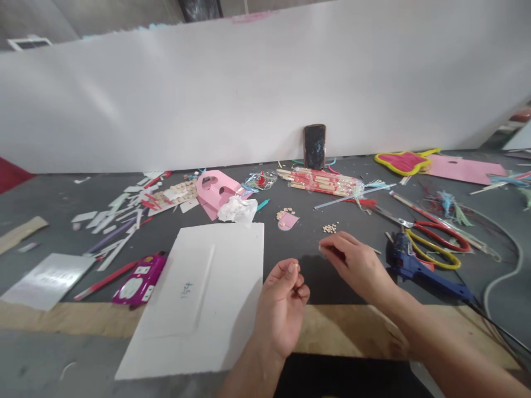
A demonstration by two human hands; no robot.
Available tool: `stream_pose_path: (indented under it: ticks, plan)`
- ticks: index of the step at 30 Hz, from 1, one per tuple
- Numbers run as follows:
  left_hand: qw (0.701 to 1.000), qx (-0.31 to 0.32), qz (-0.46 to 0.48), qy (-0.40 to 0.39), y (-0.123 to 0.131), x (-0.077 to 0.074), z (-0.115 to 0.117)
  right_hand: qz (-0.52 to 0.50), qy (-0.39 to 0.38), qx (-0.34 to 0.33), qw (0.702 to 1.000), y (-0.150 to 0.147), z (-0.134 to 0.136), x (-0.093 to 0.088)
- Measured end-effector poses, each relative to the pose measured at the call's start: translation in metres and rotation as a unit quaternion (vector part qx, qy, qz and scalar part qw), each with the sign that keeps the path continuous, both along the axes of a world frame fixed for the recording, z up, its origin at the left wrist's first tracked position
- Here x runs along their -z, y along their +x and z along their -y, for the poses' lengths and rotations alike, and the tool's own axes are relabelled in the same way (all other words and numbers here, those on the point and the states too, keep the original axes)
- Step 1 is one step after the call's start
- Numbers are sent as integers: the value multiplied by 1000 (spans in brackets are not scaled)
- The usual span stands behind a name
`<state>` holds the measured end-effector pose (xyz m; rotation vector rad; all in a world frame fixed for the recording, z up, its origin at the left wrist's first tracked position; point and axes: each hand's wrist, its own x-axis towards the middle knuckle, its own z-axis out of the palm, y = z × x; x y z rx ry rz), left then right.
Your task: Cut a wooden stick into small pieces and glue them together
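Just right of the white board (224,309), my left hand (284,301) is closed, palm up, with a tiny pale bead (296,265) pinched at its fingertips. My right hand (357,262) is closed in a pinch above the dark table; what its fingertips hold is too small to make out. Beyond my right hand lies a small pile of beads (330,228). Farther left is a small pink piece (287,221) with pale beads on and beside it.
A blue glue gun (431,279) and red- and yellow-handled scissors (442,236) lie right of my right hand. A phone (315,146) leans on the white wall (232,94). Wrapped sticks (321,181), a pink cutout (215,190) and a purple device (141,280) lie around.
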<state>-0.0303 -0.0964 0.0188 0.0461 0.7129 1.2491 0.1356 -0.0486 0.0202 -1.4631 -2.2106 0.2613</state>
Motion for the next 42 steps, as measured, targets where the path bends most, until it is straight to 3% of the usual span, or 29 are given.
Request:
stream_pose_path:
  ticks: [4, 9, 24, 34, 42]
  plan:
    - [999, 33, 22, -22, 13, -3, 1, -98, 96, -66, 988, -2, 32, -15]
    - [997, 68, 31, -27, 28, -3, 4, -99, 149, -62, 982, 4, 46, -18]
    - [994, 107, 14, -11, 43, -2, 9, -97, 144, -60, 983, 19, 53, -5]
    - [993, 116, 1, -7, 44, -2, 8, -92, 146, -68, 983, 18, 54, -15]
    - [992, 128, -2, -16, 43, -3, 9, -115, 110, -79, 984, 22, 52, -13]
